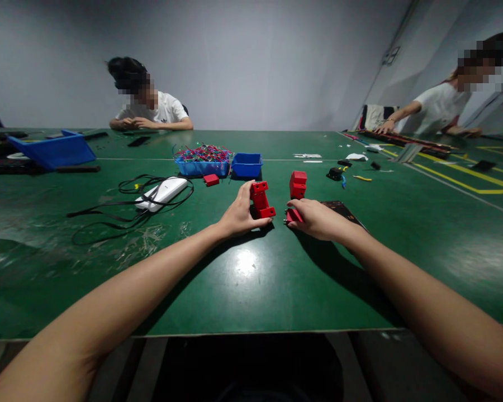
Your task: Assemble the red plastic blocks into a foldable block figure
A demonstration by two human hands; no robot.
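Note:
My left hand (240, 214) grips a red bracket-shaped block (261, 200) with holes in it, fingers behind and thumb along its lower edge. To its right, my right hand (314, 219) holds a smaller red block (294, 215) between thumb and fingers, with small metal pins pointing left. Just beyond that hand, another red block (298, 184) stands on the green table (235, 290). The two held pieces are apart. A flat red piece (211, 180) lies farther off, in front of the blue bin of wires.
Beyond my hands sit a bin of coloured wires (203, 166) and a blue bin (247, 165). A white power strip (162, 194) with black cables lies left. A dark panel (343, 212) is beside my right hand. Two people sit across the table.

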